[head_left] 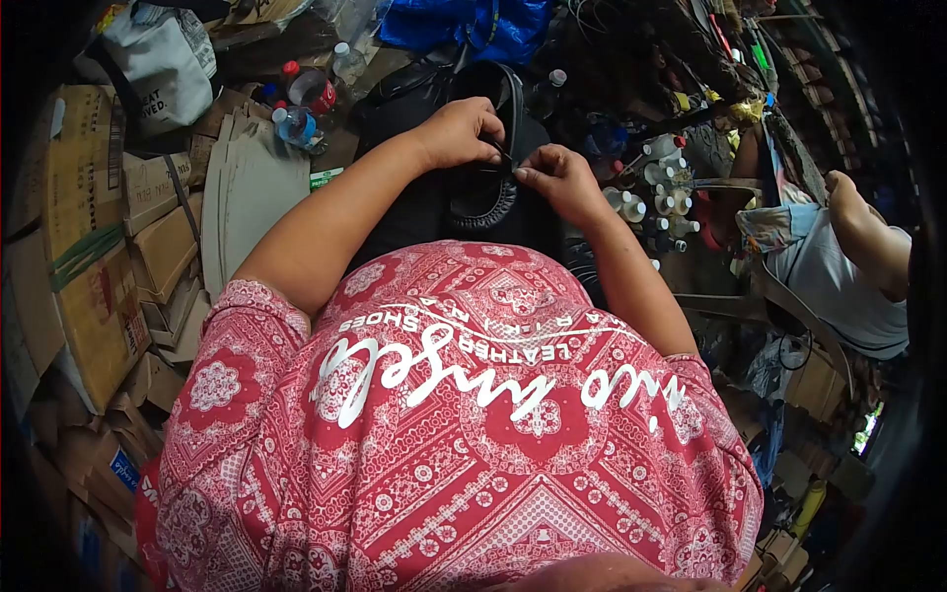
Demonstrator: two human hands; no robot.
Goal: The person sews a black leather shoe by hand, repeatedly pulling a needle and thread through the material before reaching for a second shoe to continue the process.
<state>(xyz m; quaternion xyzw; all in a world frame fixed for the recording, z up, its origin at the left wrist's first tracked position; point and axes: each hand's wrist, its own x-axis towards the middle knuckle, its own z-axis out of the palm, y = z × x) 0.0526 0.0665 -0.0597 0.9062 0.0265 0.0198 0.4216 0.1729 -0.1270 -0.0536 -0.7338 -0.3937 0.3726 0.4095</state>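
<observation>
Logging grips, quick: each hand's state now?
Left hand: fingers curled at the oval black leather-like piece; hold unclear.
Right hand: thumb and fingertip closed; anything held unclear.

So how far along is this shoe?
Partway, probably. The near end of the black shoe already shows a puckered edge. The left hand and right hand work at its side, apparently with a thin strand. The far part looks smooth, so stitching may remain there, though I can't be sure.

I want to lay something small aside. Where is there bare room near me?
The stacked pale grey sheets show a bare patch, bordered by brown cardboard boxes, a blue-labelled clear bottle and your left forearm; whether it is level, I cannot tell. Beyond your right hand, clustered plastic bottles crowd the space.
</observation>
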